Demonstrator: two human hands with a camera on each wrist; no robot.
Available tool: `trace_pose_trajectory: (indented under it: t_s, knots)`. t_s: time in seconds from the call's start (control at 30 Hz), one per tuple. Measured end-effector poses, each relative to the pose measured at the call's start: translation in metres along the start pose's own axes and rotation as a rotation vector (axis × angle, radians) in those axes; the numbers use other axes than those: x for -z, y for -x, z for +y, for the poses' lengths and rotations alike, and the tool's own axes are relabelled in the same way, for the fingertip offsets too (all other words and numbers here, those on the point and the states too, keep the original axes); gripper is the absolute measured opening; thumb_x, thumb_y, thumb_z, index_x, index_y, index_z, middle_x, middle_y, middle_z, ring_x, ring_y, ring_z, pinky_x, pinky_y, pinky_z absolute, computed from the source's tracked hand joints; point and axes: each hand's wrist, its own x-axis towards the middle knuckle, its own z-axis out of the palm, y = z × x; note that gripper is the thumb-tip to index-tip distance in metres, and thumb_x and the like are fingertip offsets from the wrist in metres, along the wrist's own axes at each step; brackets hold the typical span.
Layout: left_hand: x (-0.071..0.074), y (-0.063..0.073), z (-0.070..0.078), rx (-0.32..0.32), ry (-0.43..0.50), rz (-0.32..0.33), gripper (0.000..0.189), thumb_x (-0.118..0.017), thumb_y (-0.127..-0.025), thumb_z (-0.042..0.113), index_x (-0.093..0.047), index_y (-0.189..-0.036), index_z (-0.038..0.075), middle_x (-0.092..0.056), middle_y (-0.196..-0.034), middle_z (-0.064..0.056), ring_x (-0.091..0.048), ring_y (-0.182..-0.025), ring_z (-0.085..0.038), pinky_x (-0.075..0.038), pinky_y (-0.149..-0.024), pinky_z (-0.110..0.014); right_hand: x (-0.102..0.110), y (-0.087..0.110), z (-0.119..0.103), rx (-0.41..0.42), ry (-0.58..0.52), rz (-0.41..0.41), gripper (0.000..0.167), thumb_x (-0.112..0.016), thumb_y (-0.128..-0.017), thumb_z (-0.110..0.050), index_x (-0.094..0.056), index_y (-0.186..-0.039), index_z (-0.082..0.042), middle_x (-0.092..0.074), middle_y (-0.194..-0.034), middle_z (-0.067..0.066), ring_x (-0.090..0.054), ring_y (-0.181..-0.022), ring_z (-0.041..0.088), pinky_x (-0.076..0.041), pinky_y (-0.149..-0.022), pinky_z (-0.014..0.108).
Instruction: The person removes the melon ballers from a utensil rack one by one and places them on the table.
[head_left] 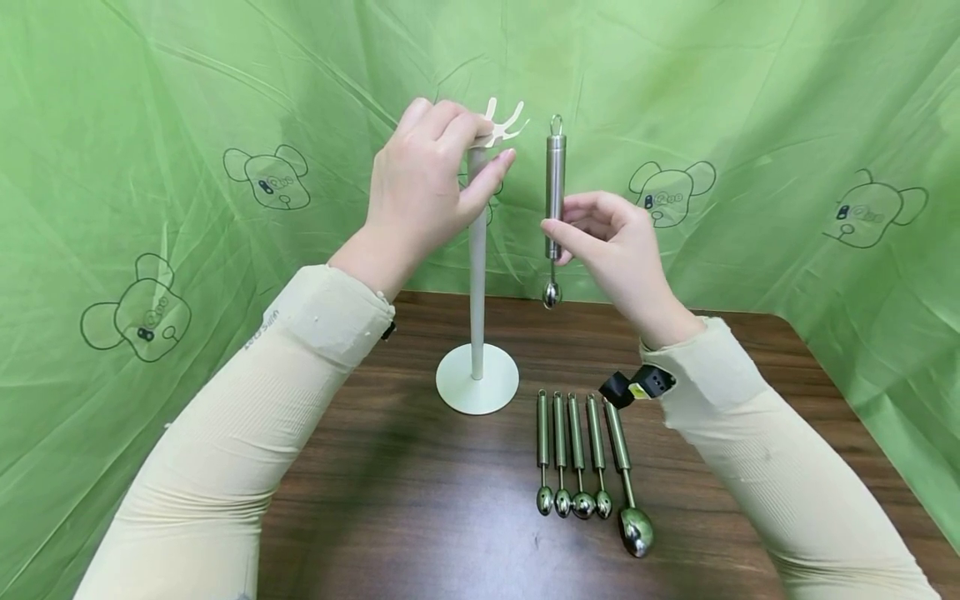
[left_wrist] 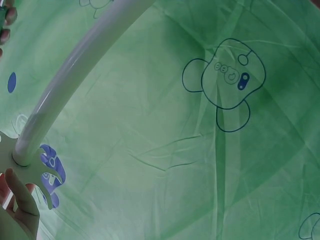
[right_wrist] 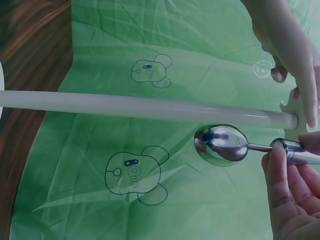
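Observation:
My left hand (head_left: 423, 171) grips the top of a white stand (head_left: 477, 275), fingers over the flat hook plate (head_left: 504, 132) and thumb just below it. In the left wrist view, the thumb (left_wrist: 22, 197) lies against the plate's underside. My right hand (head_left: 618, 250) pinches a small steel spoon (head_left: 556, 171) low on its thick handle. The spoon hangs upright beside the stand, bowl down and wire loop up, apart from the hooks. Close up in the right wrist view, its deep shiny bowl (right_wrist: 222, 143) shows next to the pole.
Several similar steel spoons (head_left: 576, 433) lie in a row on the dark wooden table (head_left: 405, 492), the rightmost one (head_left: 636, 532) with a larger bowl. The stand's round base (head_left: 465, 392) stands left of them. A green curtain (head_left: 315, 75) with bear drawings surrounds the table.

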Motion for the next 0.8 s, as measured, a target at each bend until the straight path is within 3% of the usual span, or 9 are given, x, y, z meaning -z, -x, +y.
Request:
trace_pose_trajectory:
  t_s: [0.17,0.53,0.8]
  knots:
    - [-0.001,0.001,0.000,0.008,0.005,-0.006,0.033,-0.060,-0.097,0.039,-0.070,-0.107,0.009,-0.071,-0.106,-0.002,-0.053,-0.090,-0.025,-0.051,-0.060,-0.035,0.009,0.009,0.007,-0.042,-0.041,0.017,0.018,-0.075,-0.087,-0.010,-0.070,-0.104,-0.005,-0.073,-0.086,-0.002,-0.066,-0.064,0.010,-0.057,-0.062,0.024]
    - [-0.002,0.001,0.000,0.025,0.013,-0.003,0.033,-0.060,-0.097,0.039,-0.070,-0.106,0.009,-0.071,-0.105,-0.003,-0.053,-0.089,-0.024,-0.051,-0.060,-0.036,0.026,0.029,0.019,-0.164,0.010,0.081,0.020,-0.077,-0.086,-0.014,-0.070,-0.103,-0.007,-0.072,-0.086,-0.004,-0.065,-0.061,0.009,-0.059,-0.063,0.025]
    - [-0.002,0.001,0.001,0.035,0.014,-0.007,0.031,-0.059,-0.098,0.037,-0.070,-0.107,0.009,-0.071,-0.104,-0.003,-0.054,-0.089,-0.024,-0.051,-0.062,-0.035,0.036,0.048,0.026,-0.189,-0.093,0.086,0.014,-0.071,-0.088,-0.002,-0.067,-0.101,-0.007,-0.072,-0.085,-0.005,-0.064,-0.058,0.010,-0.059,-0.060,0.025]
